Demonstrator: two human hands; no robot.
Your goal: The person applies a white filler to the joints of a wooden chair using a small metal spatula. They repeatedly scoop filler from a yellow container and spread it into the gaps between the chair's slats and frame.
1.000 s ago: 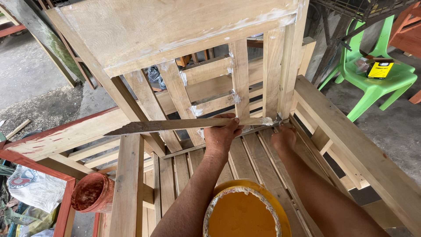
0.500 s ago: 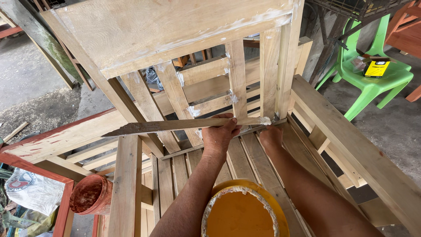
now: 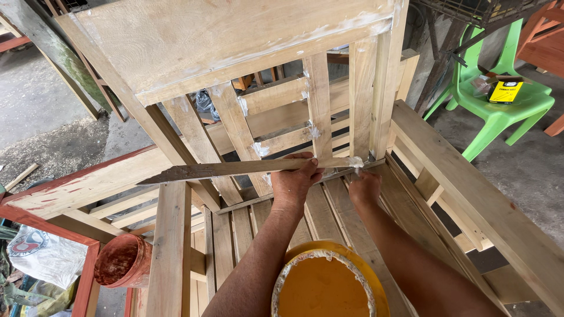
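Fingers (image 3: 305,167) curled over long flat stick (image 3: 235,170)

Open gaps between slats (image 3: 320,105) above the long wooden strip (image 3: 235,170); blocked below by yellow bucket (image 3: 329,282).

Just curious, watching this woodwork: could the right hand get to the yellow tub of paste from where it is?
Probably yes. The right hand is at the slat joint, and the yellow tub sits open just below, between both forearms, with nothing covering it.
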